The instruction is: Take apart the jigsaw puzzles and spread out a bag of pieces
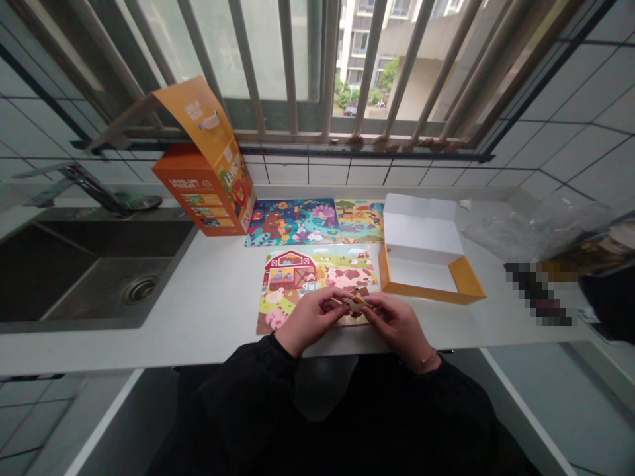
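Farm puzzle [288, 277] lies flat on the counter [213, 291], our hands over its near right part. Our left hand [315, 318] and right hand [401, 325] pinch small pieces [358, 301] between fingertips. Sink [114, 271] at left, drain [140, 289] in its floor. Yellow box [421, 289] at right, open, white inside showing. Behind: blue puzzle [300, 223], orange box [198, 188] upright, flap raised, contents hidden from us.

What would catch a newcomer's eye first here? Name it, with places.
Probably the tall orange box, its flap raised, standing on the counter just right of the sink. Next, the bright farm puzzle at the counter's middle, with the left hand and right hand fingering small pieces over its near right corner. Then the open yellow box, white inside, to its right.
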The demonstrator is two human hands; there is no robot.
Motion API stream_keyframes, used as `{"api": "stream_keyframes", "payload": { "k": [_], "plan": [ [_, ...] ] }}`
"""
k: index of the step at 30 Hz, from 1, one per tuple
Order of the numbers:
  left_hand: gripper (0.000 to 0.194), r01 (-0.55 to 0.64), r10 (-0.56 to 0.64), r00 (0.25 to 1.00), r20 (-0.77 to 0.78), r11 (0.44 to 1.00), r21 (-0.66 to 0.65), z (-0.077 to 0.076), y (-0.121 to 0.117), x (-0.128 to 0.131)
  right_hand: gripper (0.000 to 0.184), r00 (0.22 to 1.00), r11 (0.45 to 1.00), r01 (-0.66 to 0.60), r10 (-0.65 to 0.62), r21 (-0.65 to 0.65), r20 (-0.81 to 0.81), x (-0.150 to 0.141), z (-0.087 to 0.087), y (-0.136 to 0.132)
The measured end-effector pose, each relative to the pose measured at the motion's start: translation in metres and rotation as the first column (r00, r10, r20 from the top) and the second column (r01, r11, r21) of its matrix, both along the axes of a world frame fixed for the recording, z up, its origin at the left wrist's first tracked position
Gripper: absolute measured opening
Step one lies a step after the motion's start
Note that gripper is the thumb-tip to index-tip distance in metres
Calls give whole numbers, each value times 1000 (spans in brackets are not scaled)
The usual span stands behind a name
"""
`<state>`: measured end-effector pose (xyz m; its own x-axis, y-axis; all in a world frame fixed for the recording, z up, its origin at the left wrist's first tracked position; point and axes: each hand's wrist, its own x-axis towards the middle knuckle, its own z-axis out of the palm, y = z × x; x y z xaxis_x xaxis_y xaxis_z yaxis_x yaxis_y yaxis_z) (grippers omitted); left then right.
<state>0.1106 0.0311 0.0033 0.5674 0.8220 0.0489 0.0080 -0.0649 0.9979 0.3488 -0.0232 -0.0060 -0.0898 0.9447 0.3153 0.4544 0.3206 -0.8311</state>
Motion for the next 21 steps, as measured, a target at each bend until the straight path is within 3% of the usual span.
{"api": "stream_keyframes", "payload": {
  "k": [3, 5, 8, 12, 16, 21],
  "plan": [
    [35, -30, 33, 998, -58, 998, 56, 1, -1, -1, 24, 994, 996, 85, -87, -26, -65, 1, -7, -1],
    [39, -62, 66, 996, -65, 996, 64, 0, -1, -1, 32, 966, 976, 218, -220, -29, -138, 2, -13, -3],
    [39, -73, 78, 994, -75, 995, 63, -1, -1, 0, 40, 877, 902, 431, -423, -17, -228, 2, -16, -7],
    [35, -53, 64, 988, -141, 995, 80, 4, -2, 0, 39, 762, 816, 575, -558, -54, -328, -2, -10, -9],
    [33, -32, 55, 978, -202, 993, 116, 9, -3, 0, 54, 675, 772, 628, -602, -95, -426, -6, -8, -8],
    [31, -32, 59, 975, -215, 991, 129, 8, -3, -1, 88, 748, 842, 531, -517, -92, -415, -3, -15, -1]
  ]
}}
